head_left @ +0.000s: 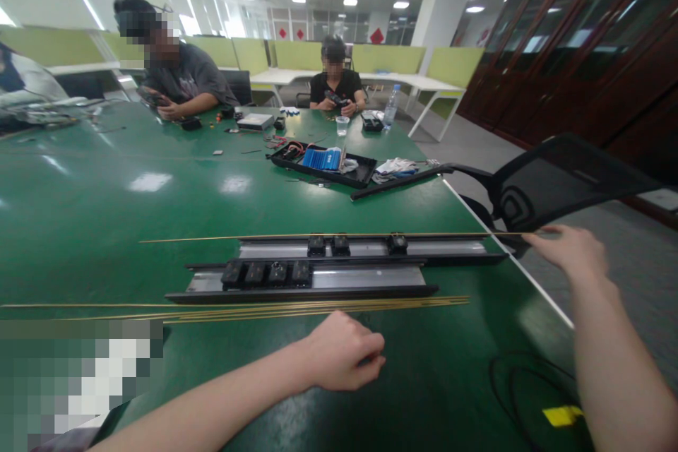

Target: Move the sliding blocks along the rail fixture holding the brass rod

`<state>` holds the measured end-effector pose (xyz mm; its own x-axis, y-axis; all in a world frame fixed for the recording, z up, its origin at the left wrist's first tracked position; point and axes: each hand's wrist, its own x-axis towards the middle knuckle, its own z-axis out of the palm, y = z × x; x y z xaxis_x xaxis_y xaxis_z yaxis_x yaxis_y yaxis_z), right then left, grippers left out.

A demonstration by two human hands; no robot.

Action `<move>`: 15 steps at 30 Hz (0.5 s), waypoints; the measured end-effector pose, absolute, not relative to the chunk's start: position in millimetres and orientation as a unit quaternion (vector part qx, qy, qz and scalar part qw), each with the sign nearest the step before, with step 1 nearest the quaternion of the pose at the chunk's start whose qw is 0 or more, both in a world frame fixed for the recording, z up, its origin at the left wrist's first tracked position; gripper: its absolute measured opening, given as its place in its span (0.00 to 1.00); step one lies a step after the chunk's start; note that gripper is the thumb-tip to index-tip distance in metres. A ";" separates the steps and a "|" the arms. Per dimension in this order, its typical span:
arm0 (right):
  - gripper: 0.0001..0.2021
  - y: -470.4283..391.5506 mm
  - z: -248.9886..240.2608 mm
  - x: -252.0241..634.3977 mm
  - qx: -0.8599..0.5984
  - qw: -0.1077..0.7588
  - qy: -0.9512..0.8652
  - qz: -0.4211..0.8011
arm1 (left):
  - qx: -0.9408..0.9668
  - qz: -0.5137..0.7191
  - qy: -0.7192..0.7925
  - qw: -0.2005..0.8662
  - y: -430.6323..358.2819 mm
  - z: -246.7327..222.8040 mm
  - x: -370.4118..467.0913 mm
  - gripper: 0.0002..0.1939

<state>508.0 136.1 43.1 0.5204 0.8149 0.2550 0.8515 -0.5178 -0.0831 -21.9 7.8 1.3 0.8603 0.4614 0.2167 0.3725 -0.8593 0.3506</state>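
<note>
My right hand (572,251) pinches the right end of a thin brass-coloured rod (206,238). The rod stretches left along the far edge of the rear metal rail (445,248), which carries three small black blocks (340,246). In front of it lies a second rail (371,277) with several similar black blocks (278,272) grouped at its left half. My left hand (347,353) is loosely curled above the near part of the table, with nothing visible in it. Just beyond it, several more thin brass rods (318,309) lie side by side in front of the rails.
On the green table (132,205) stand a black tray (365,171) with a blue finned part (322,158), gloves (397,169) and a water bottle (392,106). A black chair (561,180) is at the right edge. A cable (511,388) lies near right. Two people handle devices across the table.
</note>
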 end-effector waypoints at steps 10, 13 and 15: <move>0.38 131.1 44.1 497.2 -0.906 0.187 -0.374 -0.067 | 0.953 0.147 0.218 0.148 6.7 2.2 -21.4 0.10; 0.35 131.5 40.9 501.4 -0.900 0.206 -0.377 -0.076 | 0.953 0.148 0.220 0.147 6.1 1.6 -21.9 0.10; 0.33 132.4 38.3 504.1 -0.895 0.216 -0.382 -0.081 | 0.953 0.148 0.219 0.147 6.0 0.7 -22.1 0.10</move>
<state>504.1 132.4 38.3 0.6951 0.6484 0.3105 0.7187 -0.6154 -0.3237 -22.1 6.0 0.7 0.8601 0.4613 0.2177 0.3744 -0.8608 0.3448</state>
